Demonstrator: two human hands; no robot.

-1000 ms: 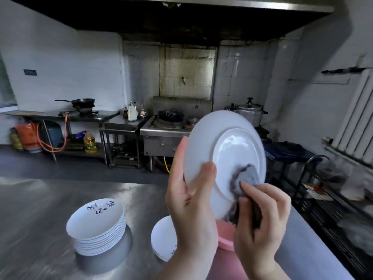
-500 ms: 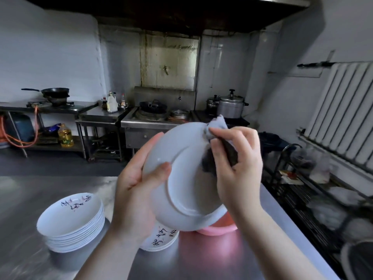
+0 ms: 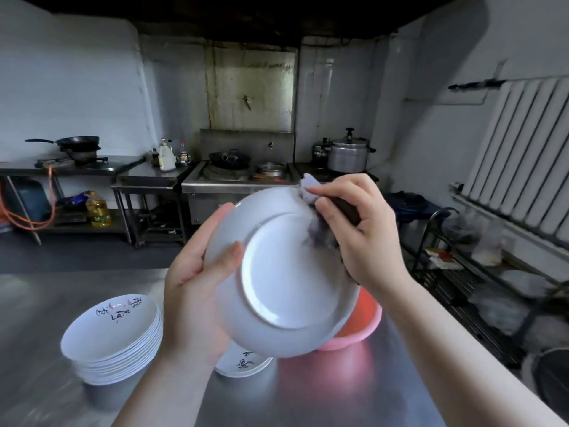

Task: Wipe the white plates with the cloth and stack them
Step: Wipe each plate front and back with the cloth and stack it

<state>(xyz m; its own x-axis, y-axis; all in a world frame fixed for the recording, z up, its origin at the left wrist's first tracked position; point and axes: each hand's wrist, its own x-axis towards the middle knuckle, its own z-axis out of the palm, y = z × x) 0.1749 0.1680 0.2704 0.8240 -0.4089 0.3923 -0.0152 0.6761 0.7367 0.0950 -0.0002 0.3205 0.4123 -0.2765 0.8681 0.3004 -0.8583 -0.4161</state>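
Observation:
My left hand [image 3: 197,291] grips a white plate [image 3: 286,282] by its left rim, thumb on the underside, which faces me. My right hand [image 3: 360,229] holds a grey cloth [image 3: 317,220] pressed against the plate's upper right rim. The plate is tilted in the air above the steel counter [image 3: 354,389]. A stack of several white plates [image 3: 114,337] with dark writing sits on the counter at the left. Another white plate [image 3: 243,362] with writing lies flat below the held one, mostly hidden.
A pink basin [image 3: 360,322] stands on the counter behind the held plate. To the right is a wire rack [image 3: 480,272] with bags below a radiator [image 3: 523,192]. Stoves with woks and a pressure cooker [image 3: 348,152] line the far wall.
The cloth hand went from the plate's lower right up to its top right rim. The plate tipped down and flatter, its underside still facing me. My view dropped and shifted right.

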